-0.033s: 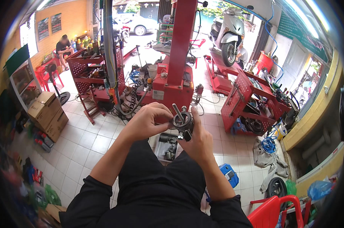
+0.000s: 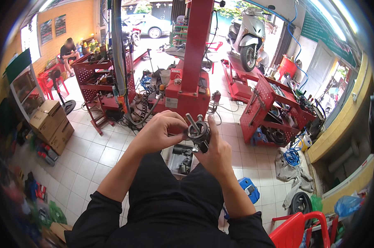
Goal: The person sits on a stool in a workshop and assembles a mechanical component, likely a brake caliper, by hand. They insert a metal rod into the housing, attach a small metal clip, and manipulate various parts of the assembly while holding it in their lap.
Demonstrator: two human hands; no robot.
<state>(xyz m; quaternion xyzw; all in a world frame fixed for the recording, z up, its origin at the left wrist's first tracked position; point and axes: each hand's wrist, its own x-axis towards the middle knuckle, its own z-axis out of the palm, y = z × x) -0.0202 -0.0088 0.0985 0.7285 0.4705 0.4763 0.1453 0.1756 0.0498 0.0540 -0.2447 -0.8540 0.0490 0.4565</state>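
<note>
I hold a small dark metal engine part [image 2: 198, 132] with a short shaft sticking up from it, at chest height in front of me. My left hand [image 2: 160, 131] grips it from the left, fingers curled over its top. From below and the right, my right hand [image 2: 216, 152] cups the part with the thumb raised beside it. On the tiled floor under my hands lies a tray [image 2: 173, 162] with several metal parts in it.
A red lift post [image 2: 194, 62] stands straight ahead. Red tool carts are at left [image 2: 97, 84] and right [image 2: 273, 108]. A scooter [image 2: 248, 33] is raised at the back. Cardboard boxes [image 2: 50, 120] sit at left, a red chair [image 2: 301, 230] at lower right. A person [image 2: 69, 51] sits far back left.
</note>
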